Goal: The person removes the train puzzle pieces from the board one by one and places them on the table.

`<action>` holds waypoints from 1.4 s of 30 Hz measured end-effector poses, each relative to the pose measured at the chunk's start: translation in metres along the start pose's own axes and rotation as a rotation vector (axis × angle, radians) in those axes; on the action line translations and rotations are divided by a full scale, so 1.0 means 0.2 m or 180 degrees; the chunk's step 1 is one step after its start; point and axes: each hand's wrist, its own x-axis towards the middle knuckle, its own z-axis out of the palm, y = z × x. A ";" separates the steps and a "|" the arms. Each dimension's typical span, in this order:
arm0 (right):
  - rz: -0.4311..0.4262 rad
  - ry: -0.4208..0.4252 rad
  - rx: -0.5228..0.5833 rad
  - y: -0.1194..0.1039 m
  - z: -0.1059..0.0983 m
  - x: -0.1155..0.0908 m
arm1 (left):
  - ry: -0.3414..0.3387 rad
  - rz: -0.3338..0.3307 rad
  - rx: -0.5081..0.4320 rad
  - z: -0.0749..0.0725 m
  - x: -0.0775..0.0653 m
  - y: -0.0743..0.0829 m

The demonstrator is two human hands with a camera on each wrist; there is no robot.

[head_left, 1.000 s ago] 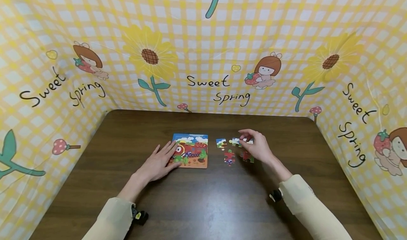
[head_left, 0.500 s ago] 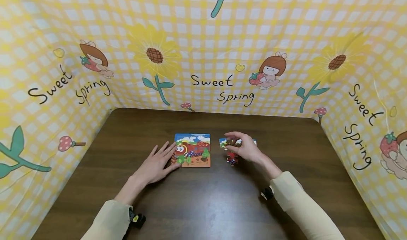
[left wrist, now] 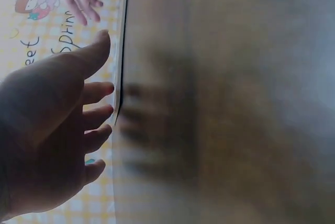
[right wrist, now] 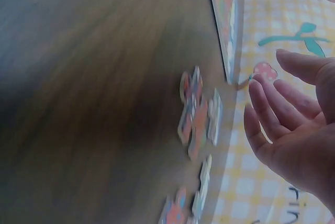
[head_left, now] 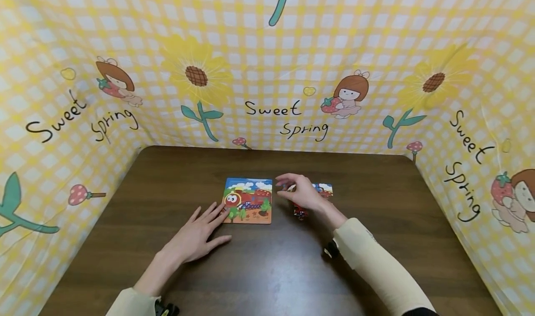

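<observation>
A square jigsaw picture point(head_left: 251, 202) of a red train under a blue sky lies flat on the table. My left hand point(head_left: 188, 239) is spread with straight fingers, its fingertips at the picture's lower left edge. My right hand point(head_left: 303, 193) is above the loose puzzle pieces, just right of the picture, fingers loosely bent. In the right wrist view, my right hand point(right wrist: 293, 119) holds nothing, and the puzzle pieces point(right wrist: 193, 116) lie on the table below it. In the head view a red puzzle piece point(head_left: 301, 213) shows below that hand; other pieces are partly hidden.
The brown wooden table point(head_left: 259, 269) has a far edge against a yellow checked cloth backdrop point(head_left: 267, 74), which also rises along both sides. Another puzzle piece point(head_left: 326, 188) lies beyond my right wrist.
My right hand has moved left over the loose pieces, toward the picture. My left hand has drawn back slightly toward me, its fingers now lying less over the picture.
</observation>
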 end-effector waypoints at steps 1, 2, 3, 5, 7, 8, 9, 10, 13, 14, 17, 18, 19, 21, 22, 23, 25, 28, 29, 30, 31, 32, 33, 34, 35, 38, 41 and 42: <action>0.0020 -0.0032 0.0037 -0.01 0.01 0.02 | -0.0004 0.0007 0.0012 0.00 -0.01 0.00; 0.0024 -0.0052 0.0058 -0.01 0.03 0.04 | 0.0001 0.0017 0.0031 0.00 -0.01 0.00; 0.0025 -0.0072 0.0084 -0.02 0.06 0.06 | 0.0010 0.0032 0.0045 0.00 -0.01 0.00; 0.0035 -0.0113 0.0160 -0.03 0.11 0.10 | 0.0035 0.0055 0.0058 0.00 0.00 0.00; 0.0026 -0.0173 0.0212 -0.05 0.17 0.14 | 0.0071 0.0077 0.0082 0.00 0.00 0.00; 0.0021 -0.0208 0.0217 -0.05 0.20 0.16 | 0.0081 0.0088 0.0092 0.00 -0.01 0.00; 0.0028 -0.0250 0.0241 -0.06 0.23 0.17 | 0.0085 0.0098 0.0095 0.00 -0.01 0.01; 0.0033 -0.0292 0.0257 -0.06 0.26 0.18 | 0.0084 0.0103 0.0105 0.01 -0.01 0.01; 0.0039 -0.0380 0.0274 -0.08 0.33 0.20 | 0.0098 0.0136 0.0131 0.01 -0.02 0.01; 0.0044 -0.0391 0.0273 -0.08 0.36 0.20 | 0.0104 0.0149 0.0141 0.01 -0.03 0.02; 0.0014 -0.0389 0.0310 -0.10 0.41 0.21 | 0.0148 0.0181 0.0177 0.01 -0.04 0.02; 0.0007 -0.0388 0.0320 -0.11 0.42 0.22 | 0.0163 0.0201 0.0195 0.01 -0.04 0.02; -0.0009 -0.0372 0.0314 -0.11 0.43 0.22 | 0.0165 0.0208 0.0207 0.01 -0.04 0.02; -0.0042 -0.0347 0.0314 -0.12 0.45 0.23 | 0.0173 0.0233 0.0237 0.01 -0.04 0.02; -0.0045 -0.0333 0.0322 -0.12 0.45 0.23 | 0.0172 0.0242 0.0245 0.01 -0.04 0.02; -0.0051 -0.0309 0.0335 -0.12 0.46 0.23 | 0.0172 0.0249 0.0254 0.01 -0.03 0.02; -0.0040 -0.0263 0.0375 -0.11 0.46 0.23 | 0.0169 0.0255 0.0262 0.00 -0.03 0.02; 0.0030 -0.0259 0.0486 -0.11 0.45 0.22 | 0.0159 0.0247 0.0261 0.00 -0.03 0.02; 0.0063 -0.0265 0.0515 -0.11 0.45 0.22 | 0.0159 0.0246 0.0264 0.00 -0.03 0.03; 0.0099 -0.0282 0.0536 -0.11 0.45 0.22 | 0.0159 0.0244 0.0268 0.00 -0.03 0.03; 0.0125 -0.0304 0.0552 -0.11 0.44 0.22 | 0.0159 0.0241 0.0271 0.00 -0.03 0.03; 0.0153 -0.0326 0.0549 -0.10 0.44 0.23 | 0.0163 0.0239 0.0276 0.00 -0.02 0.03; 0.0180 -0.0348 0.0536 -0.11 0.44 0.23 | 0.0166 0.0239 0.0278 0.00 -0.02 0.03; 0.0195 -0.0375 0.0504 -0.11 0.45 0.23 | 0.0169 0.0238 0.0280 0.00 -0.02 0.03; 0.0193 -0.0398 0.0445 -0.11 0.45 0.24 | 0.0172 0.0237 0.0283 0.00 -0.02 0.02; 0.0162 -0.0464 0.0263 -0.10 0.47 0.24 | 0.0167 0.0226 0.0272 0.00 -0.03 0.02; 0.0105 -0.0466 0.0167 -0.09 0.49 0.25 | 0.0154 0.0209 0.0258 0.00 -0.03 0.02; 0.0091 -0.0460 0.0170 -0.09 0.49 0.25 | 0.0150 0.0203 0.0255 0.00 -0.03 0.02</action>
